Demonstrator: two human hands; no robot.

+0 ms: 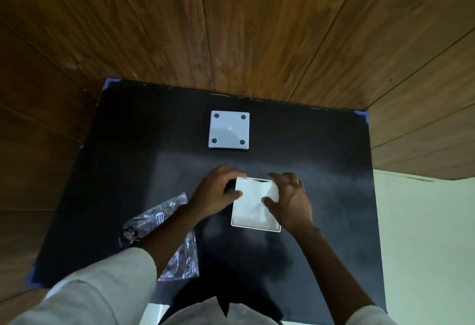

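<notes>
Head view puts our left hand (216, 195) and right hand (291, 202) on either side of a white square tray (253, 211). It sits between them, on or just above a black mat (321, 170). Each hand grips it, thumb pressed on the pale inner face and fingers curled over a far corner. The right fingers are blurred, so we cannot count them or see how deep they hook. We also cannot tell whether the far edge is lifted off the mat.

Beyond our fingertips, well apart from the tray, lies a white square panel (229, 130) with a dark round pad near each corner. Nothing stands between it and our hands. Under our left forearm, behind that hand, lies a crumpled clear plastic bag (159, 219). Its label is too small to read, and the arm covers its middle. Blue tape (109, 83) marks the mat's corners. A wood-panelled wall (231, 29) rises behind. Our pale sleeve (102, 286) is cut off by the lower edge.
</notes>
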